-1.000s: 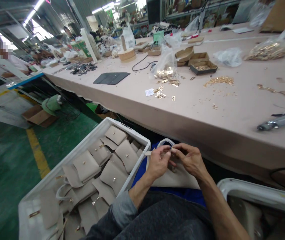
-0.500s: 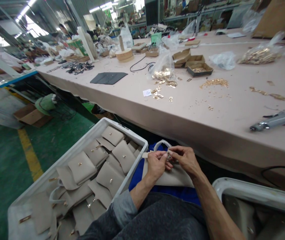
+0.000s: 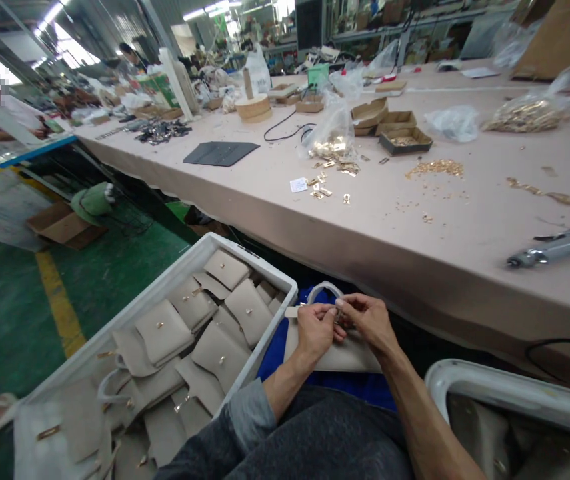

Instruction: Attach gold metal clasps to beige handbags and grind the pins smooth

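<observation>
A beige handbag (image 3: 349,360) with a pale loop handle (image 3: 325,287) lies across my lap on a blue cloth (image 3: 273,357). Above its upper part, my left hand (image 3: 315,328) pinches a small metal fitting (image 3: 337,316) between thumb and fingers. My right hand (image 3: 369,323) meets it from the other side, its thumb and fingertips closed on the same fitting. Fingers cover most of this piece, so its exact shape is hidden. Whether it is joined to the bag I cannot tell.
A white bin (image 3: 271,328) of beige bags stands at left, another bin (image 3: 515,379) at right. On the table (image 3: 415,247) lie gold fittings (image 3: 335,167), small gold pieces (image 3: 437,168), open boxes (image 3: 405,141) and a grey power tool (image 3: 555,247). A person (image 3: 9,110) is at far left.
Both hands stay closed on the fitting, with slight finger movement; the right hand has shifted a little left. A blurred patch, perhaps part of a person, has appeared at lower left.
</observation>
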Motion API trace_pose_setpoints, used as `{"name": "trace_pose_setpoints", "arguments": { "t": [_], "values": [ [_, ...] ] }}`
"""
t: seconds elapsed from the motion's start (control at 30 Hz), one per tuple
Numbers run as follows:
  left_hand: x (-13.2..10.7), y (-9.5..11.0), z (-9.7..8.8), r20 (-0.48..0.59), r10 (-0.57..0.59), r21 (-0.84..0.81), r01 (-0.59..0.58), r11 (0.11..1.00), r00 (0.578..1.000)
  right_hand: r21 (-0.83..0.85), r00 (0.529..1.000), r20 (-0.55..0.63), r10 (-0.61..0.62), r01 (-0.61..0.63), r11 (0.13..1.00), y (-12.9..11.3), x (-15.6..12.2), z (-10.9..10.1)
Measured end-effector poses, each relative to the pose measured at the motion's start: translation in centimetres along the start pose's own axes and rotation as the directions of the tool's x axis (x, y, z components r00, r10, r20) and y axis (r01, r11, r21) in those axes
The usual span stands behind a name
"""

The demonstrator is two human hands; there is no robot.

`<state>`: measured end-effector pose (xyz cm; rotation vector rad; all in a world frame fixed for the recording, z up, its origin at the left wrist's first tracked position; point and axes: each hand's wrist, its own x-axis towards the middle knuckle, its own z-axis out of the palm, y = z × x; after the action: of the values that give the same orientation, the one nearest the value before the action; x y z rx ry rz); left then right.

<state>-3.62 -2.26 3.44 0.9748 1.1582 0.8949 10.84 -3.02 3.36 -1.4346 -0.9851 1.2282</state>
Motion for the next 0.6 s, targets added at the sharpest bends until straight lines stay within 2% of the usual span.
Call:
{"name": "trace_pose_setpoints", "arguments": {
  "t": [0.13,0.2,0.37,0.47,0.6],
  "values": [
    [-0.1,0.2,-0.4,0.127,0.023,-0.052,-0.017,0.999,0.992,-0.047,0.998,-0.057,-0.02,0.017,0.999,0.6,0.3,0.1],
    [-0.1,0.1,-0.5,0.157,0.023,-0.067,-0.013,0.998,0.987,-0.032,0.997,-0.079,-0.008,0.005,0.999,0.8,0.5,0.3],
    [1.1,-1.1,-0.7,0.121,-0.026,-0.102,0.038,0.994,0.992,-0.014,0.995,-0.098,0.029,-0.031,0.999,1.5,1.2,0.7],
    [1.9,-1.9,-0.8,0.138,-0.056,-0.137,0.075,0.988,0.989,-0.027,0.997,-0.057,0.054,-0.056,0.998,1.8,1.7,0.5],
    [2.6,-2.5,-0.9,0.067,-0.112,-0.137,0.12,0.983,0.991,-0.122,0.999,0.038,-0.037,0.041,0.992,2.0,1.9,0.5]
  ]
}}
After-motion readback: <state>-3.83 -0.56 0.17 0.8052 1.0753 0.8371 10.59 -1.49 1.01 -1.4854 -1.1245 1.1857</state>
